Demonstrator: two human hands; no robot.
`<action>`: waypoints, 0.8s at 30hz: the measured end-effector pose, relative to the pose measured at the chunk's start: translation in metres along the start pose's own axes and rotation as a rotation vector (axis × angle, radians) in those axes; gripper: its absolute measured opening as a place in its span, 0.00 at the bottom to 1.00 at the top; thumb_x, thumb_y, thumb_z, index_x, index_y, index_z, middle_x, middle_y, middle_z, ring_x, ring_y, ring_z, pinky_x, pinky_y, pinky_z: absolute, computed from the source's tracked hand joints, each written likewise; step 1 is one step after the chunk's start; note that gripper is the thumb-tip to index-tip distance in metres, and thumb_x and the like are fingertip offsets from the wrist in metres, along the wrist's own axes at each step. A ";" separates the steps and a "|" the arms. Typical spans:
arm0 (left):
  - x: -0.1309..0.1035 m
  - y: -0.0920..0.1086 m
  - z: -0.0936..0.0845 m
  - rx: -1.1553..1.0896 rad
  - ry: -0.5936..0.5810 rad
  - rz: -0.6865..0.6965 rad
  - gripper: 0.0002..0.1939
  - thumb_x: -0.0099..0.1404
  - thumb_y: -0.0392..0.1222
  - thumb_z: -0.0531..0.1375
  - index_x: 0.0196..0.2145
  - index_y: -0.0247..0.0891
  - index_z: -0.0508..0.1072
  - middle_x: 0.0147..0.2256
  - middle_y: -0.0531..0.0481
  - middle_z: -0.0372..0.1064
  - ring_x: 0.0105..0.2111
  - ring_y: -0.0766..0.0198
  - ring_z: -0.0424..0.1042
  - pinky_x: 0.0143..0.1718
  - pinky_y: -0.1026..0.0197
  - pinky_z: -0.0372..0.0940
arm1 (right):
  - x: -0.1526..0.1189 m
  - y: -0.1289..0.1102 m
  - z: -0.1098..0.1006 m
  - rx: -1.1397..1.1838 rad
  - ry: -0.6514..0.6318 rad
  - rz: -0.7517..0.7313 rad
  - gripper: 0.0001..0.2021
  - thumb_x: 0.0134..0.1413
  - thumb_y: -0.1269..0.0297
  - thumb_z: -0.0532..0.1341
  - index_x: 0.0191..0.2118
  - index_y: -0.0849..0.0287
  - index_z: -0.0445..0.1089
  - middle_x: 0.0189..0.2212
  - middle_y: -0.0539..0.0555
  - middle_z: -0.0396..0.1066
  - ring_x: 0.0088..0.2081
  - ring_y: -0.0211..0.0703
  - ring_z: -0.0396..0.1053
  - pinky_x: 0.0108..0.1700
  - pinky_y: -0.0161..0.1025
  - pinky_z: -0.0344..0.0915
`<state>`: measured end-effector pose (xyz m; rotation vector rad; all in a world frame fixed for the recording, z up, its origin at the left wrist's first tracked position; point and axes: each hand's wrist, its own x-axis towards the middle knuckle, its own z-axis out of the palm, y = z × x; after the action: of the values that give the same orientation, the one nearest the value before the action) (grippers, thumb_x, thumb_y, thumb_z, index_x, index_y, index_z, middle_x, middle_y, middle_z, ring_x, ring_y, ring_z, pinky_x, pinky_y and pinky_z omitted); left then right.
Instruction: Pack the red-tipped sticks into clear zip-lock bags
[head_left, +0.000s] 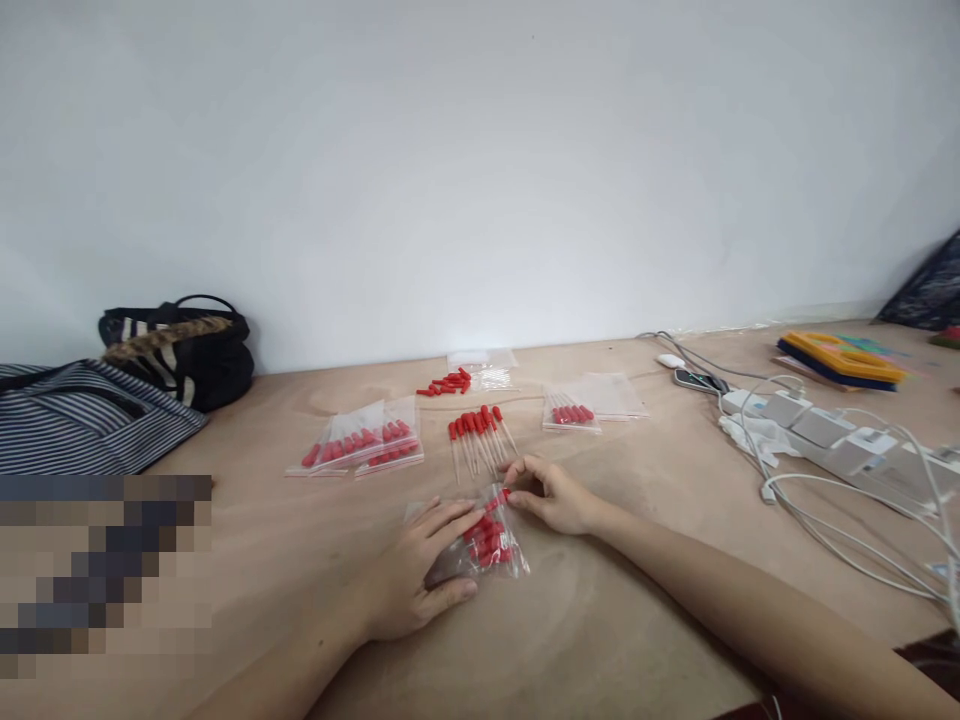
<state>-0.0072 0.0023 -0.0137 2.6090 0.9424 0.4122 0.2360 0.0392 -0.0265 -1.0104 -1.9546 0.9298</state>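
Note:
My left hand (420,570) lies flat with its fingers stretched over a clear plastic bag (517,565) of red rubber bulbs (491,550). At the bag's upper right edge, my right hand (551,495) pinches a small red rubber bulb (506,494) between thumb and fingers. Just beyond the hands lies a fanned group of red-topped droppers (480,425) with thin pale stems. Whether the bulb in my right hand has a stem cannot be seen.
Bagged red-topped droppers (360,440) lie left, another bag (574,412) to the right beside flat empty bags (619,395). Loose red bulbs (450,382) and clear tubes (491,378) sit near the wall. Cables and a power strip (847,445) occupy the right; a black bag (210,355) stands left.

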 end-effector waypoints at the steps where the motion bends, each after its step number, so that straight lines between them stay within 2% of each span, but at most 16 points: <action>1: 0.000 0.001 -0.001 0.001 -0.011 -0.005 0.32 0.61 0.47 0.56 0.60 0.47 0.48 0.59 0.46 0.51 0.58 0.50 0.51 0.58 0.41 0.45 | 0.002 0.002 -0.002 0.027 -0.054 -0.012 0.09 0.49 0.66 0.60 0.39 0.58 0.68 0.41 0.55 0.70 0.43 0.44 0.66 0.48 0.45 0.59; 5: 0.000 0.003 -0.003 0.003 -0.033 -0.025 0.32 0.61 0.47 0.57 0.60 0.47 0.49 0.59 0.46 0.51 0.57 0.50 0.52 0.57 0.40 0.45 | 0.010 0.005 -0.008 0.052 -0.260 -0.086 0.13 0.54 0.65 0.56 0.46 0.57 0.65 0.39 0.53 0.70 0.41 0.41 0.66 0.48 0.44 0.58; 8: -0.001 0.000 0.000 -0.001 -0.010 -0.007 0.32 0.61 0.48 0.57 0.60 0.48 0.49 0.58 0.47 0.52 0.57 0.49 0.52 0.57 0.41 0.46 | 0.012 0.005 -0.013 0.017 -0.321 -0.145 0.13 0.53 0.63 0.58 0.44 0.55 0.70 0.37 0.52 0.71 0.40 0.41 0.66 0.48 0.43 0.58; 15: -0.002 0.001 0.000 -0.039 0.006 0.009 0.31 0.61 0.49 0.57 0.59 0.49 0.50 0.58 0.47 0.53 0.56 0.51 0.55 0.57 0.43 0.48 | 0.007 0.008 -0.018 0.239 -0.327 0.010 0.16 0.39 0.55 0.66 0.35 0.59 0.74 0.32 0.53 0.73 0.34 0.41 0.69 0.39 0.39 0.65; 20: -0.002 0.008 -0.003 -0.036 0.036 -0.019 0.29 0.61 0.48 0.57 0.58 0.49 0.52 0.57 0.49 0.55 0.55 0.52 0.56 0.57 0.45 0.49 | 0.009 0.004 -0.017 0.220 -0.341 -0.069 0.12 0.43 0.59 0.65 0.35 0.60 0.73 0.41 0.55 0.70 0.43 0.43 0.67 0.47 0.41 0.61; 24: -0.003 0.005 -0.003 -0.031 0.005 -0.046 0.30 0.60 0.48 0.57 0.58 0.49 0.52 0.57 0.48 0.55 0.56 0.50 0.55 0.55 0.45 0.52 | 0.009 -0.001 -0.015 0.183 -0.391 -0.073 0.15 0.48 0.60 0.62 0.43 0.57 0.71 0.40 0.54 0.71 0.42 0.41 0.67 0.47 0.41 0.61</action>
<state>-0.0074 -0.0028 -0.0092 2.5546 0.9876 0.4190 0.2447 0.0509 -0.0165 -0.6844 -2.1549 1.3144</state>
